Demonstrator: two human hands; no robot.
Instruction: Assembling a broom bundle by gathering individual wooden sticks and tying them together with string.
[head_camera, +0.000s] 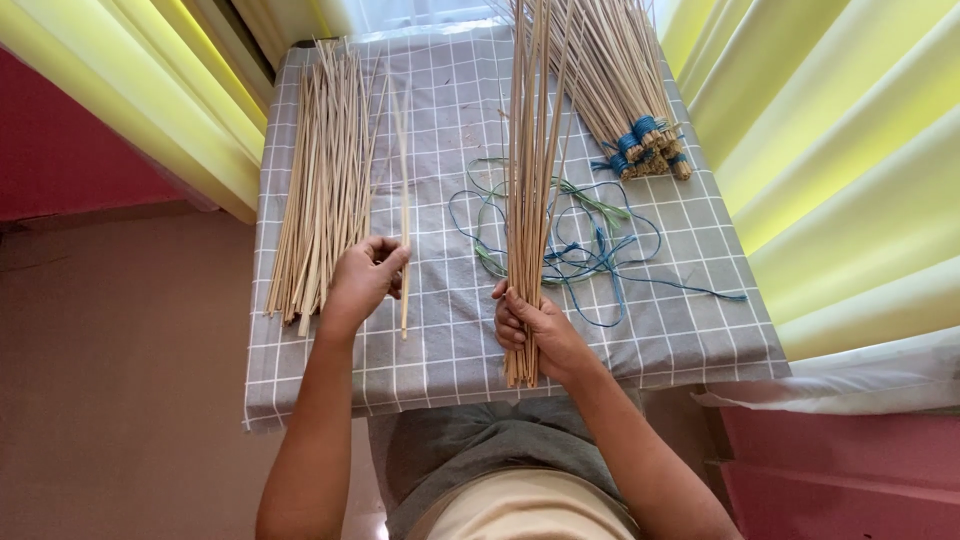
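The right hand (535, 330) is clenched around one upright bunch of sticks (528, 180), too many to count. The left hand (365, 280) pinches a single stick (403, 200) lying on the grey checked cloth (450, 90). Left of it lies one loose pile (325, 170). Blue and green strings (580, 240) tangle beside the bunch; tied bundles (625, 90), about three, lie at the far right.

Home craft corner: yellow curtains (820, 150), checked tablecloth (450, 100).

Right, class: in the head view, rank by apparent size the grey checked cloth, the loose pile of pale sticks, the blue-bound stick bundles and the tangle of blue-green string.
1. Grey checked cloth
2. Loose pile of pale sticks
3. Blue-bound stick bundles and tangle of blue-green string: similar, bundles cut off, so unranked
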